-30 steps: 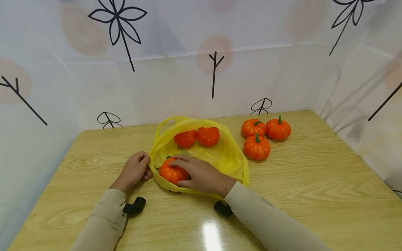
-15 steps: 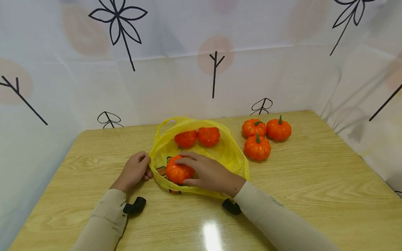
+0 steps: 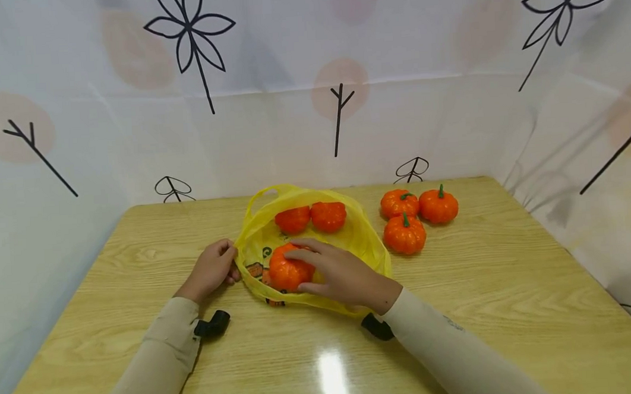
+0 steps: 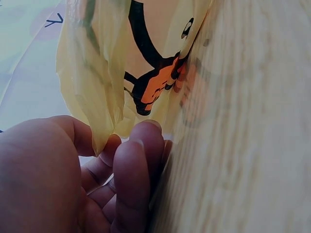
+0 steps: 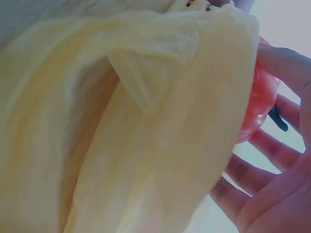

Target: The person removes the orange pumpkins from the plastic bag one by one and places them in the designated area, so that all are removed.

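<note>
A yellow plastic bag [image 3: 358, 242] lies on the table with its mouth spread wide. At its left rim my left hand [image 3: 210, 270] pinches the edge; in the left wrist view, thumb and fingertips meet on the thin plastic [image 4: 104, 97]. Inside the bag, near its front rim, my right hand [image 3: 346, 273] grips an orange toy pumpkin [image 3: 288, 270] from the right. The right wrist view shows its dark stem and the fingers around it, partly behind the bag's side [image 5: 184, 121]. Two more pumpkins [image 3: 328, 216] sit side by side at the back of the bag.
Three orange pumpkins [image 3: 405, 234] with green stems stand close together on the wooden table [image 3: 502, 282], right of the bag. A white patterned cloth [image 3: 269, 128] hangs behind the table. A black device [image 3: 212, 325] is worn at the left wrist.
My right hand has shifted to the right inside the bag with the pumpkin in its grip, uncovering more of the print at the left. The left hand has stayed on the rim.
</note>
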`<action>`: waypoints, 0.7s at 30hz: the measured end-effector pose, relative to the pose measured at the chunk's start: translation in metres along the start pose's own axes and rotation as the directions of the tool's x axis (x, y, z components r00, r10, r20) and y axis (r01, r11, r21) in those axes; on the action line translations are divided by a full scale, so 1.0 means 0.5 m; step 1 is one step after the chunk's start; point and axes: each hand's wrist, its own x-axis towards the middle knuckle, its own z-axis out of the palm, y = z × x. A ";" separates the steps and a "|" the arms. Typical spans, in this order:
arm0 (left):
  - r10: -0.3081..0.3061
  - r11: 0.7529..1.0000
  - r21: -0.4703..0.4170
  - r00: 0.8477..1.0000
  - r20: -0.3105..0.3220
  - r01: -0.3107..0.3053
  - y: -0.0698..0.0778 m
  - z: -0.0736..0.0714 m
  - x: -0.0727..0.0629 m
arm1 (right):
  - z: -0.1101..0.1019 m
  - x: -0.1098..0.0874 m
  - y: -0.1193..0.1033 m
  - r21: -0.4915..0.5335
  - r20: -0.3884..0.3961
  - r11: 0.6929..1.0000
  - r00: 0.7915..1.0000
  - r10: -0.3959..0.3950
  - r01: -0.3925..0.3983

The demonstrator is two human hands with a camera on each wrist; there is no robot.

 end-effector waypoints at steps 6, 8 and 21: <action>0.003 1.000 -0.005 1.000 -0.003 -0.003 -0.003 0.002 0.001 | -0.007 -0.014 0.002 -0.033 -0.003 0.999 1.000 -0.018 0.018; 0.005 1.000 -0.006 1.000 -0.004 -0.005 -0.003 0.003 0.001 | -0.006 -0.019 0.002 -0.051 -0.001 0.998 1.000 -0.030 0.030; 0.019 1.000 -0.001 1.000 -0.005 -0.019 -0.002 0.004 -0.002 | -0.010 -0.044 0.006 -0.181 -0.052 0.976 0.990 -0.129 0.118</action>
